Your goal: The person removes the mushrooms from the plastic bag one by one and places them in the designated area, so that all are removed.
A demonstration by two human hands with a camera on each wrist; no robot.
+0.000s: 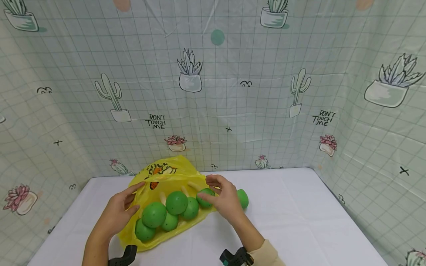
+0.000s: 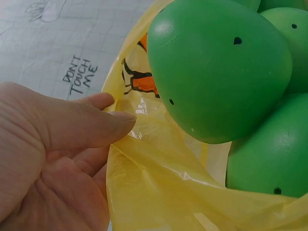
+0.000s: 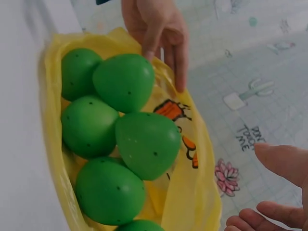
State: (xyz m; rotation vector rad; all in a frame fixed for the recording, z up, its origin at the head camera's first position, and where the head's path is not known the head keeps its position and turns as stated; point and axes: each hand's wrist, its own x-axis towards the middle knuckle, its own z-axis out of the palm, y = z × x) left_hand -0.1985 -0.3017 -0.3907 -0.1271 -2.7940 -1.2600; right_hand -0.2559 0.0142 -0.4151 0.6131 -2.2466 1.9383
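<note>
A yellow plastic bag [image 1: 151,244] lies on its side with its mouth open toward me. Several green plastic eggs with small dark holes fill the mouth, one egg [image 1: 176,202] resting on top of others. My left hand [image 1: 117,210] is at the bag's left rim. In the left wrist view its thumb [image 2: 96,130] overlaps the yellow film, fingers behind the edge. At the right rim is my right hand [image 1: 224,197], thumb and fingers spread apart; the right wrist view shows nothing between them. Another green egg [image 1: 243,198] lies outside the bag, partly hidden behind the right hand.
A white cloth covers the table [image 1: 293,221]. Behind it and along both sides hangs a curtain [image 1: 213,111] with a grid and cactus prints. Black wrist devices [image 1: 237,256] show near the bottom edge.
</note>
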